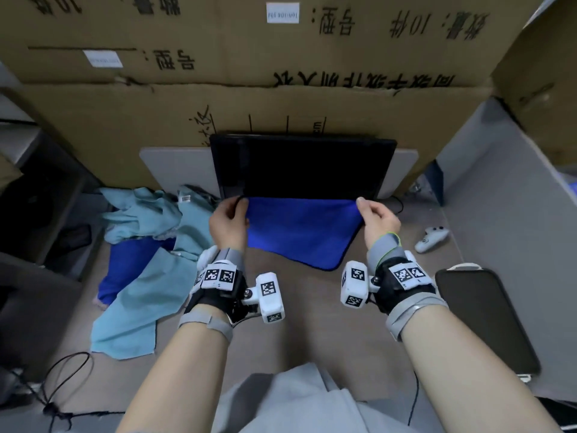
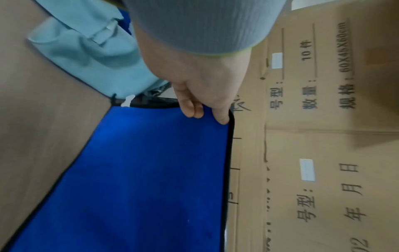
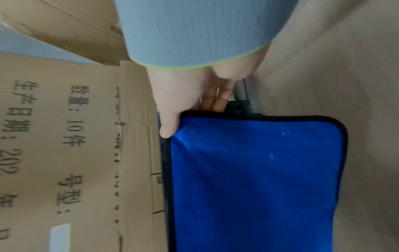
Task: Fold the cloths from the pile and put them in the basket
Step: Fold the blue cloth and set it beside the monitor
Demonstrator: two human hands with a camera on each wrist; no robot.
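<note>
Hands at the far corners of a blue cloth, black-edged, spread on the table. Left hand pinches the far left corner, thumb on top; right hand pinches the far right corner likewise, fingers curled beneath. The near edge lies on the table; the far edge sits just at the foot of a black monitor, itself backed by cardboard boxes. Left of the cloth, touching the left hand's side, lies the pile of pale teal and blue cloths. Near the right hand rests a white controller. At the right table edge stands a dark container, possibly the basket. Bare table shows near the wrists.
</note>
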